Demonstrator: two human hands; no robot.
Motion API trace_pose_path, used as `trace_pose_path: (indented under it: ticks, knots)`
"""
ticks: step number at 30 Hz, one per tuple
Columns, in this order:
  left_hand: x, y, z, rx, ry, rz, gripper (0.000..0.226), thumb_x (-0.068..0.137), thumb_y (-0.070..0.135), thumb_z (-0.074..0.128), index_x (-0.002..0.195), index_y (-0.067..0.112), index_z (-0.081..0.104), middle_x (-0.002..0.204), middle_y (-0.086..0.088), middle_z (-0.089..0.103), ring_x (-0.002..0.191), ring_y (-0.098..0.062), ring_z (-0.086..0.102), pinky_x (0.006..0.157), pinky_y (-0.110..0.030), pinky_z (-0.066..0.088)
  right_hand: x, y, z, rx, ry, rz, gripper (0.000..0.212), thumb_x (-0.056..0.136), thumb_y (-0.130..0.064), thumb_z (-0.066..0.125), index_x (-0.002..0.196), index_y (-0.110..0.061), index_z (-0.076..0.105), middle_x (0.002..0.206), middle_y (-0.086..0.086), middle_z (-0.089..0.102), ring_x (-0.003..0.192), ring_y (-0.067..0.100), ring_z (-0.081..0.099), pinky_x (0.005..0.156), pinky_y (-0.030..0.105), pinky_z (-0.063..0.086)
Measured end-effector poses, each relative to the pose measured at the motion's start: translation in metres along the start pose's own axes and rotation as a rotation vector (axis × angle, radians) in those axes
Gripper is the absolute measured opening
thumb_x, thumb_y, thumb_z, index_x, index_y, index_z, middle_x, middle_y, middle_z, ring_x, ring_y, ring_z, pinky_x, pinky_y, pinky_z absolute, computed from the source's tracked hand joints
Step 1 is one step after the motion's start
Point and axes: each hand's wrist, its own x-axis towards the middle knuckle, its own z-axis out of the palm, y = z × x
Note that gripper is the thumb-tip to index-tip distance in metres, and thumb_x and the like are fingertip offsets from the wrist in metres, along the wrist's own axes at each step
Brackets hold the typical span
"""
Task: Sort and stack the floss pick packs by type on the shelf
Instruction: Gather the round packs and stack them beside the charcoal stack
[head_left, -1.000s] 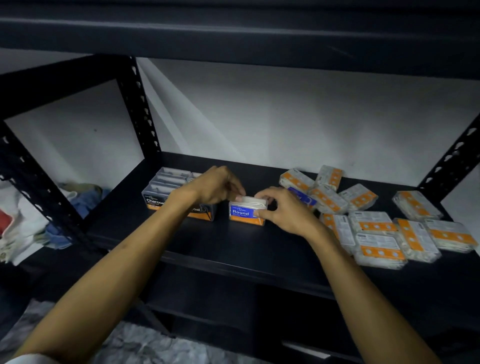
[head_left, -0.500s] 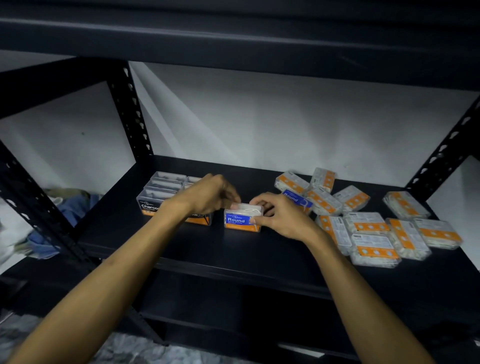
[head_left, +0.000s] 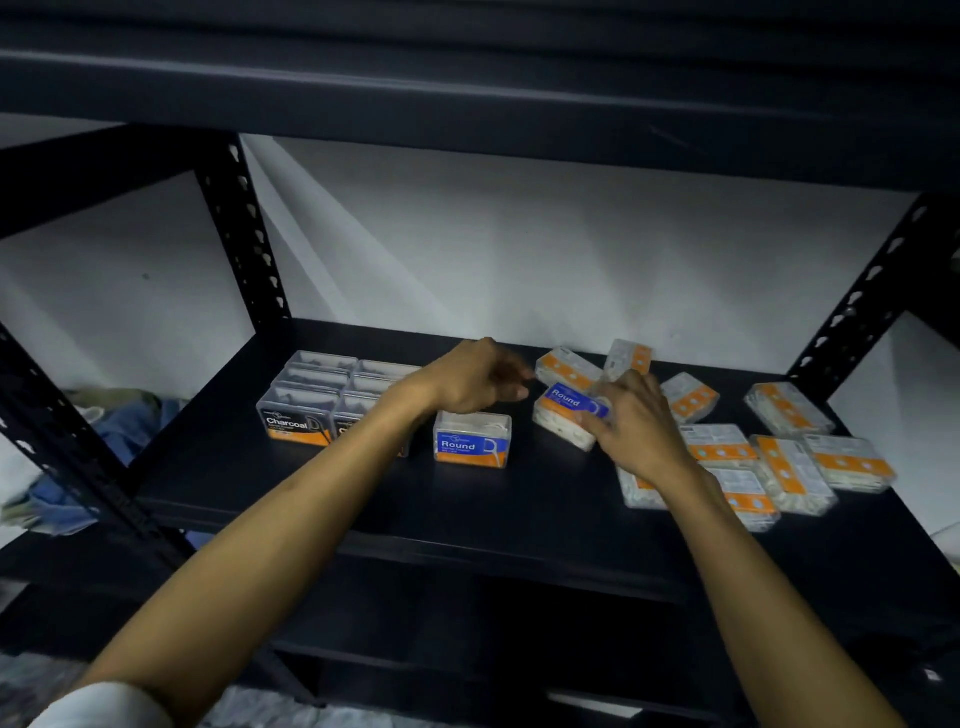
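A blue-labelled Round pack (head_left: 471, 440) stands upright alone on the black shelf (head_left: 363, 499). To its left several Charcoal packs (head_left: 298, 418) stand in tidy rows. My left hand (head_left: 470, 379) hovers above and behind the standing Round pack, fingers loosely curled, holding nothing. My right hand (head_left: 631, 423) grips a second Round pack (head_left: 566, 413), which lies tilted at the edge of a loose heap of orange-labelled packs (head_left: 789, 467) on the right.
Black perforated uprights (head_left: 241, 228) frame the shelf at back left and back right (head_left: 867, 291). Another shelf board (head_left: 467, 98) hangs overhead. Crumpled blue cloth (head_left: 124, 421) lies beyond the left side. A white wall sits behind.
Both hands have let go of the standing Round pack. My right hand moved right and took hold of a second Round pack; my left hand lifted up and back.
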Motion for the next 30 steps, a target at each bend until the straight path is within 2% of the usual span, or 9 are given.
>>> trace_pose_path:
  ticks: [3,6,9,13,19,23,25,27,30]
  knots:
    - [0.026,0.008,0.013,0.009,-0.033,-0.020,0.038,0.093,0.032,0.066,0.130,0.022,0.062,0.129,0.000,0.065,0.116,-0.014,0.061,0.103,-0.035,0.047,-0.006,0.001,0.003,-0.111,-0.006,0.001,0.050,0.098,-0.044,0.052,0.137,-0.013,0.054,0.130,0.014,0.046,0.123,0.031,0.035,0.103,0.042,0.033]
    - [0.043,0.015,0.024,0.010,-0.065,-0.046,0.046,0.092,0.028,0.067,0.137,0.023,0.057,0.136,-0.001,0.060,0.119,-0.017,0.059,0.105,-0.037,0.047,-0.008,-0.001,0.005,-0.114,0.029,-0.027,0.048,0.097,-0.045,0.053,0.134,-0.014,0.057,0.129,0.012,0.043,0.122,0.030,0.035,0.103,0.042,0.032]
    - [0.051,0.017,0.031,0.050,-0.108,-0.045,0.049,0.093,0.022,0.064,0.141,0.021,0.054,0.138,-0.002,0.058,0.121,-0.019,0.058,0.104,-0.033,0.045,-0.006,-0.004,0.004,-0.103,-0.008,-0.034,0.050,0.094,-0.047,0.055,0.133,-0.016,0.056,0.130,0.009,0.043,0.124,0.029,0.034,0.104,0.041,0.031]
    - [0.053,0.016,0.032,0.119,-0.160,-0.034,0.040,0.095,0.021,0.062,0.135,0.019,0.061,0.132,-0.003,0.062,0.119,-0.021,0.059,0.102,-0.032,0.044,-0.005,-0.005,0.005,-0.137,-0.025,-0.051,0.051,0.095,-0.052,0.051,0.131,-0.018,0.057,0.130,0.006,0.044,0.125,0.027,0.034,0.104,0.040,0.030]
    - [0.051,0.004,0.025,0.088,-0.028,-0.034,0.038,0.086,0.015,0.072,0.123,0.020,0.068,0.123,-0.002,0.067,0.109,-0.018,0.062,0.095,-0.028,0.047,0.003,-0.011,0.006,-0.066,-0.037,-0.056,0.051,0.091,-0.048,0.060,0.130,-0.015,0.055,0.129,0.009,0.048,0.121,0.028,0.038,0.104,0.039,0.032]
    - [0.041,-0.008,0.016,0.017,0.107,-0.027,0.028,0.080,0.009,0.078,0.106,0.017,0.074,0.107,-0.001,0.073,0.098,-0.015,0.067,0.092,-0.033,0.054,0.006,-0.025,0.005,0.193,-0.028,-0.049,0.049,0.086,-0.031,0.074,0.126,-0.014,0.050,0.118,0.009,0.056,0.111,0.027,0.050,0.091,0.037,0.041]
    - [0.034,-0.015,0.012,0.008,0.153,-0.016,0.021,0.080,0.009,0.077,0.100,0.016,0.075,0.099,0.001,0.075,0.092,-0.012,0.068,0.090,-0.034,0.055,0.008,-0.030,0.010,0.216,-0.021,-0.073,0.050,0.085,-0.028,0.074,0.124,-0.019,0.044,0.114,0.008,0.054,0.106,0.027,0.053,0.086,0.040,0.046]
    - [0.023,-0.018,0.006,0.003,0.178,-0.025,0.021,0.083,0.012,0.076,0.104,0.016,0.074,0.101,0.001,0.075,0.093,-0.011,0.068,0.090,-0.031,0.055,0.010,-0.036,0.013,0.234,-0.036,-0.091,0.047,0.088,-0.025,0.071,0.122,-0.023,0.039,0.112,0.004,0.053,0.098,0.023,0.055,0.079,0.040,0.049]
    - [0.005,-0.022,-0.004,-0.005,0.168,-0.045,0.033,0.085,0.017,0.077,0.117,0.015,0.069,0.111,0.000,0.073,0.099,-0.009,0.067,0.093,-0.027,0.054,0.015,-0.039,0.014,0.286,-0.082,-0.108,0.039,0.093,-0.021,0.066,0.124,-0.025,0.042,0.112,-0.002,0.054,0.095,0.015,0.056,0.073,0.028,0.044]
